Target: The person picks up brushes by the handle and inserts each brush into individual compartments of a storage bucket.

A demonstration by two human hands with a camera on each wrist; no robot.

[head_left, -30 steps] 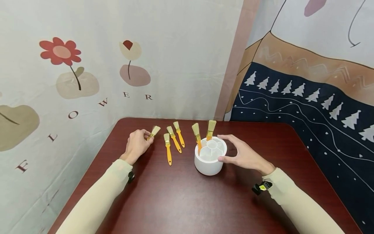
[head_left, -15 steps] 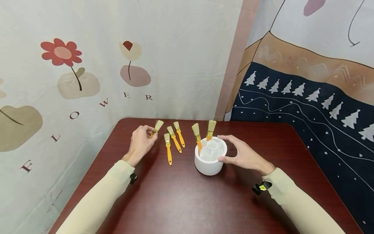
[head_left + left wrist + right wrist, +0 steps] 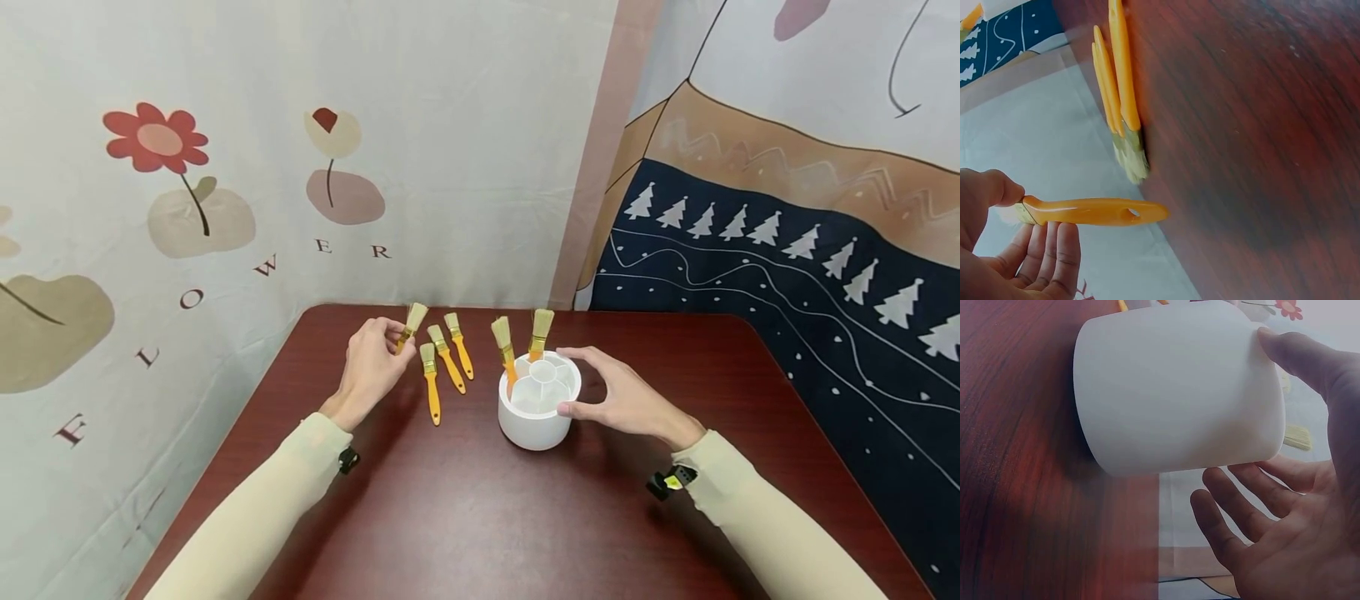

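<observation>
My left hand [image 3: 375, 358] pinches a paintbrush [image 3: 1097, 211] at its metal collar between thumb and fingers. In the head view its pale bristles point up, and in the left wrist view its yellow handle is free of the table. My right hand [image 3: 633, 392] holds the rim of a round white divided holder [image 3: 534, 427], thumb on the near side and fingers on the far side. Two paintbrushes stand bristles up in the holder, one at its left [image 3: 503, 337] and one at its back [image 3: 541, 333]. The holder hides their handle ends.
Three more paintbrushes [image 3: 432, 392] lie side by side on the dark red table [image 3: 450, 517], between my left hand and the holder. Behind the table's back edge hangs a pale flower-printed cloth [image 3: 465, 167]; a navy tree-patterned cloth [image 3: 750, 308] hangs at the right.
My left hand has moved right and slightly farther back with the paintbrush, whose bristles now point more upward. The right hand and the holder have stayed in place.
</observation>
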